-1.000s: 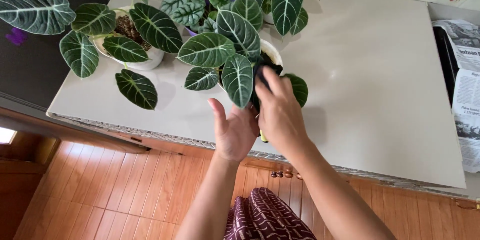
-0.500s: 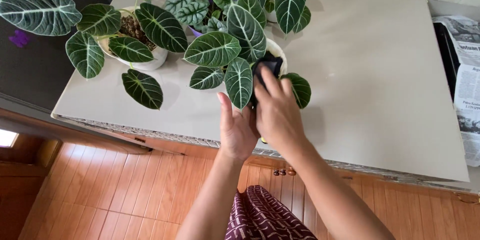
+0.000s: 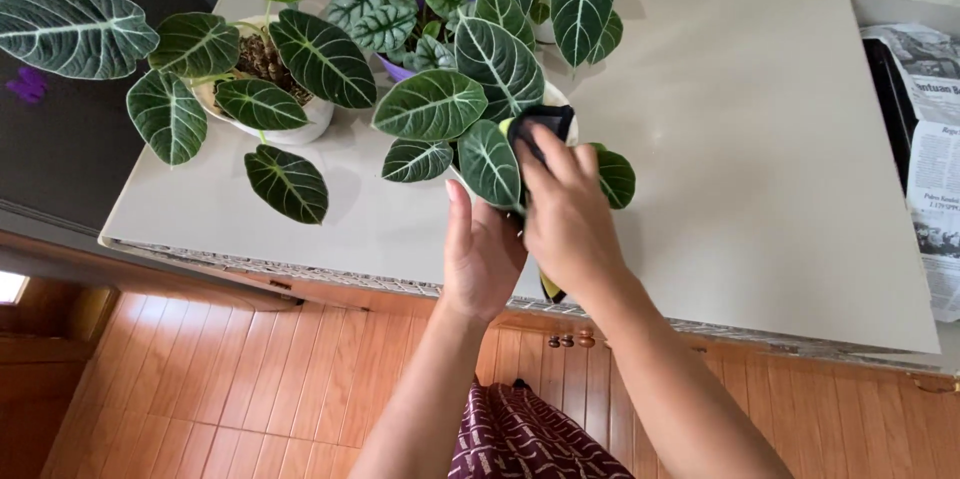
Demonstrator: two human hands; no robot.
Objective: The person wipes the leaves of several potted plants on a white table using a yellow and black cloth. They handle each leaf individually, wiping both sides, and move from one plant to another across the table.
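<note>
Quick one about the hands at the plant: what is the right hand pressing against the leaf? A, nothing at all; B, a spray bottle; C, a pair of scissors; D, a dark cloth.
D: the right hand presses a dark cloth onto a green white-veined leaf, while the left hand sits open beneath it.

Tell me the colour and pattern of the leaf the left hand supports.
Dark green leaf with pale whitish veins, seen in the head view.

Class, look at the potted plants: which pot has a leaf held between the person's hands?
The white pot nearest the table's front edge; its leaf lies between the left hand and the right hand, which holds a dark cloth.
</note>
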